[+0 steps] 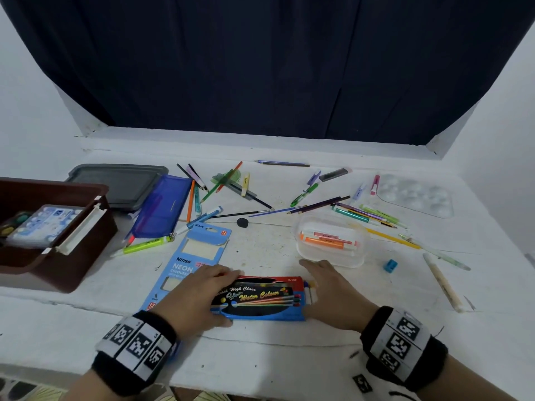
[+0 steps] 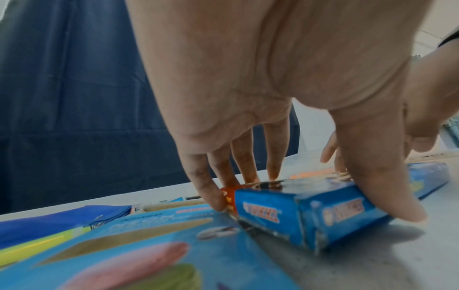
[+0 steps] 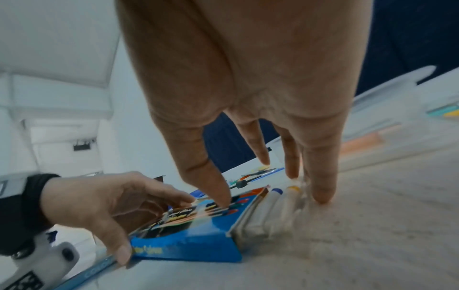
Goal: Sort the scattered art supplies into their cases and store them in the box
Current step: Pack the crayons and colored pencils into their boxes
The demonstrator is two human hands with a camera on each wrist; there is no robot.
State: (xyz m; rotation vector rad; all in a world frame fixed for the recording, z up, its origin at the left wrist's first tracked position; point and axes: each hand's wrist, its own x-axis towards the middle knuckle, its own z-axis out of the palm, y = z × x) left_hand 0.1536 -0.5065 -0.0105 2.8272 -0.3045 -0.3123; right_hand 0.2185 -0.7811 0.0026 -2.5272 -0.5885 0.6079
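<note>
both hands at the paint box

here the paint box [image 1: 257,298] lies flat on the white table [image 1: 260,357], near its front edge, its left end just beside the blue pencil pack [image 1: 188,264]; whether it overlaps that pack is hard to tell. the left hand [image 1: 199,296] holds the box's left end, fingers down along the far side and thumb [image 2: 380,184] pressed on the near blue side, so the hand is curled round it. the right hand [image 1: 333,287] sits at the open right end, where white paint tubes [image 3: 275,208] with coloured caps stick out. its fingers are nearly straight and spread, pointing down; the thumb tip rests on the box's printed top, the other fingertips [image 3: 320,188] stand by the tubes, and it grips nothing.

just behind the right hand stands a clear tub [image 1: 330,241] with orange markers inside. a small blue sharpener [image 1: 390,266] lies to its right. at the left edge a brown box [image 1: 58,238] stands open with cases already in it, a grey lid [image 1: 121,183] behind it and a blue pouch [image 1: 162,206] beside that. pencils, pens and brushes lie scattered across the back of the table, and a clear palette [image 1: 417,195] rests at the far right.
</note>
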